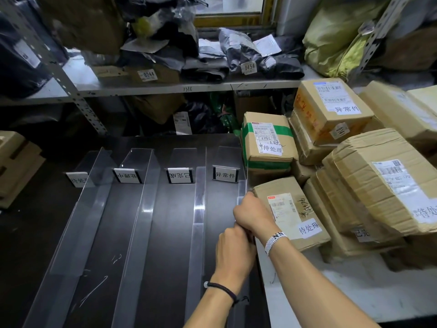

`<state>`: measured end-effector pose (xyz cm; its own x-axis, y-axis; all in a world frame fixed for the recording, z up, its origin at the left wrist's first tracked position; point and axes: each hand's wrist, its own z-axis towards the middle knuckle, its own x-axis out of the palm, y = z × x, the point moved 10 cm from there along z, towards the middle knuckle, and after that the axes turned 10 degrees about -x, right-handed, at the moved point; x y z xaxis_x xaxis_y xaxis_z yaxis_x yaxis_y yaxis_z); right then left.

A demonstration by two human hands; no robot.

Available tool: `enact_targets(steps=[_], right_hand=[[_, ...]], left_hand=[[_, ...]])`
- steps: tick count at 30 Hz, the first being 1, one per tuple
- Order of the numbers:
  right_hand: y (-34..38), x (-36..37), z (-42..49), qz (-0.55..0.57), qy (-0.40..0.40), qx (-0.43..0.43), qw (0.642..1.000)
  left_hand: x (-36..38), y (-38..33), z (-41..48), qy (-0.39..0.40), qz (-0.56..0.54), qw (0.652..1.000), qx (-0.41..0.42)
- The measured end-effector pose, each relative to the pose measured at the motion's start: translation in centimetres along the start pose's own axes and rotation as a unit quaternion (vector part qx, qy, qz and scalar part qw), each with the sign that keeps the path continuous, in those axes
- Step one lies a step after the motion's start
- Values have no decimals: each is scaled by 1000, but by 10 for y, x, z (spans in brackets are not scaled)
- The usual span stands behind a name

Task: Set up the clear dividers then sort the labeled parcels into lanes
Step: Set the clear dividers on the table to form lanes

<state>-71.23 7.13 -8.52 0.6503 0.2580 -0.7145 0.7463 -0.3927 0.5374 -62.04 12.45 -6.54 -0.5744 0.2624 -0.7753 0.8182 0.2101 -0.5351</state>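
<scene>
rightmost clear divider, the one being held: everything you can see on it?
The rightmost divider is a thin, clear, plastic-looking sheet standing on edge, seen almost edge-on, running front to back along the right side of the dark table. The left hand and right hand both grip its near top edge. A cardboard parcel sits close on its right; whether they touch is unclear.

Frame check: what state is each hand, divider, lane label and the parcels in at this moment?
left hand: grips the rightmost divider's top edge.
right hand: grips the same edge, farther along.
rightmost divider: upright, held by both hands.
other three dividers: standing on the dark table, untouched.
lane labels: four, upright at the far end.
parcels: stacked at the right, none in a lane.
</scene>
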Motion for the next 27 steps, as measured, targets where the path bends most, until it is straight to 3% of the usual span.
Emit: enact_targets(steps=[15,27], right_hand=[[4,3,0,-33,26,-24,999],[-16,-14,19,7,8,5,1000]], left_hand=[[0,-2,-10,-33,21,999,-17],[21,-26,10,16,6,999,27]])
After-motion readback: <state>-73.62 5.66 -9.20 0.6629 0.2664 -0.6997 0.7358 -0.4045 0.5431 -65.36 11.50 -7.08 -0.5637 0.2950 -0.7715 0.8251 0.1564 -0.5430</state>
